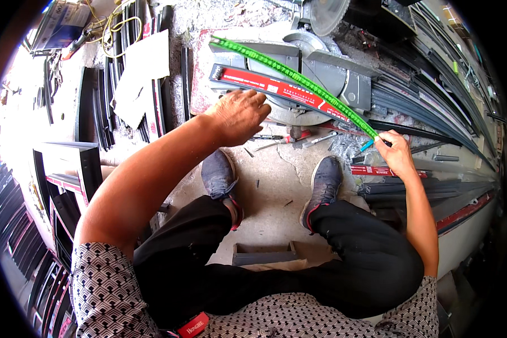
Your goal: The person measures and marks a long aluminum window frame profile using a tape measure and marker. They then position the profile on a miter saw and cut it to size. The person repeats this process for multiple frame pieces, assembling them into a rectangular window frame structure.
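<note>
A bright green measuring tape (287,69) runs slantwise from the far left down to my right hand (397,153), which pinches its near end. Below the tape lies a dark profile strip with a red film (253,79), across the grey base of a mitre saw (352,84). My left hand (238,115) is at the strip's near edge, back upward, fingers curled. What those fingers hold, if anything, is hidden. A teal pen-like stick (367,147) shows beside my right hand.
The round saw blade (328,16) stands at the back. Long dark profiles (434,104) fill the right side, and more profiles (104,107) lie at the left beside a white sheet (143,79). A screwdriver (290,138) rests on the floor in front of the saw.
</note>
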Demonstrator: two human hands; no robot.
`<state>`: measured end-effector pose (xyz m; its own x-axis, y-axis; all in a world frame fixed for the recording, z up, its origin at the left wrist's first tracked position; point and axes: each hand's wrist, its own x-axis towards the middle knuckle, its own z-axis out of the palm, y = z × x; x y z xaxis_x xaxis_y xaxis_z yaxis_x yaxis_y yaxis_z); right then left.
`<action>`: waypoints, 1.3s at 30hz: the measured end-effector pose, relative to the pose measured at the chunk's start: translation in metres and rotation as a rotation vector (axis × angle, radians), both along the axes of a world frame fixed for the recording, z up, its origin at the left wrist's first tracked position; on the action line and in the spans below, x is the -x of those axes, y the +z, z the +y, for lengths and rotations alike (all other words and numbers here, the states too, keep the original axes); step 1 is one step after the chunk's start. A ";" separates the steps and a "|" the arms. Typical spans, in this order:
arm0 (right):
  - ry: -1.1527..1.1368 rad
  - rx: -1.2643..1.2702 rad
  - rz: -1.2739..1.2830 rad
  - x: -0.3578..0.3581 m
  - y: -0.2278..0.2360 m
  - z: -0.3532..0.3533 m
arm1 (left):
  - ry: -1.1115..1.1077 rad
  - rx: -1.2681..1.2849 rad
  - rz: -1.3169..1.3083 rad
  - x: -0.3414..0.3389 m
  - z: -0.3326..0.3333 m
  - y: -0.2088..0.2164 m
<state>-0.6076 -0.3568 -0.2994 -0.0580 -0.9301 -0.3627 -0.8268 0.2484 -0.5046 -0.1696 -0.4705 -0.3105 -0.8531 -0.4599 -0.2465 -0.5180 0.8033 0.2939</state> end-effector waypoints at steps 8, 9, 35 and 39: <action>0.029 0.035 -0.034 0.015 -0.005 -0.015 | 0.089 0.230 0.085 0.042 -0.026 -0.057; 0.027 0.023 -0.031 0.017 -0.003 -0.018 | 0.103 0.231 0.079 0.047 -0.030 -0.060; 0.029 0.031 -0.088 0.025 -0.019 -0.021 | 0.138 0.160 0.087 0.054 -0.049 -0.076; 0.040 0.009 -0.059 0.023 -0.015 -0.024 | 0.126 0.156 0.111 0.055 -0.049 -0.078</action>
